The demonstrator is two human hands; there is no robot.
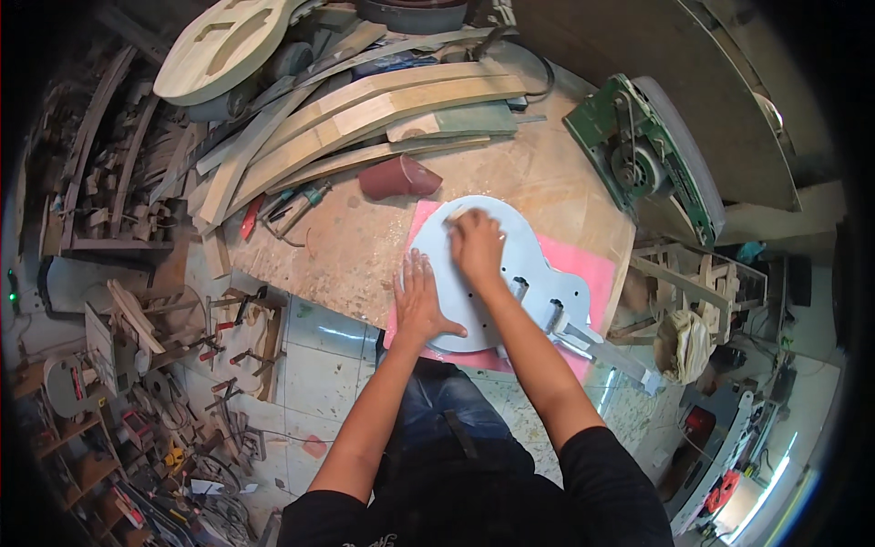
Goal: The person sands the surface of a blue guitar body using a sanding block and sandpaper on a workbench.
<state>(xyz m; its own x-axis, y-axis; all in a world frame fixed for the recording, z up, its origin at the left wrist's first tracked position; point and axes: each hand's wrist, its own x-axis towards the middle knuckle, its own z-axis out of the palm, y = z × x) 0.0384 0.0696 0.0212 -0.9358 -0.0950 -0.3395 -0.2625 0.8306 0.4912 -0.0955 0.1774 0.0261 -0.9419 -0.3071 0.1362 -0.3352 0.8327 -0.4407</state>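
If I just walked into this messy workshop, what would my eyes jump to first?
Probably the pale, bluish-white guitar in the middle, lying on a bright pink sheet, with the left hand spread on its edge and the blurred right hand over its face. Next might come the bare wooden guitar body at the top left, then the green machine at the table's upper right.

The wooden workbench (538, 182) carried a pink sheet (579, 264) at its near edge, toward the right corner. A dark red sandpaper roll (399, 179) lay near the middle, curved wooden strips (365, 117) were piled toward the far left, and a green belt sander (643, 169) stood by the right edge.
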